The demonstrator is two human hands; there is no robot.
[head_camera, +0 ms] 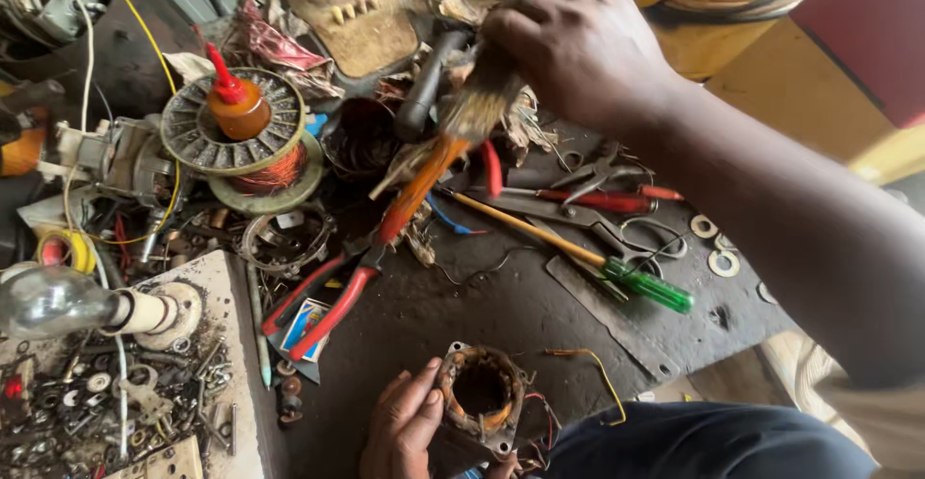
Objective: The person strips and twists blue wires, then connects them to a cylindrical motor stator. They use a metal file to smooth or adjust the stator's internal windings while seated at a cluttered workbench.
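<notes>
My left hand (pixel 403 428) rests at the bottom edge of the dark bench, fingers against the side of a small rusty motor stator (pixel 482 397) with copper windings and loose wires. My right hand (pixel 578 43) reaches far across the bench and is closed around the upper end of a worn paintbrush (pixel 453 137). Its bristles sit just below my fingers, and its orange handle slants down to the left. The brush looks blurred.
Red-handled pliers (pixel 323 310) and a green-handled screwdriver (pixel 650 286) lie mid-bench, with red-handled snips (pixel 602 195) beyond. A copper-wound coil (pixel 241 142) carrying an orange bottle stands at the left. A light bulb (pixel 48 301), a tray of screws (pixel 116 402) and washers (pixel 723 262) lie around.
</notes>
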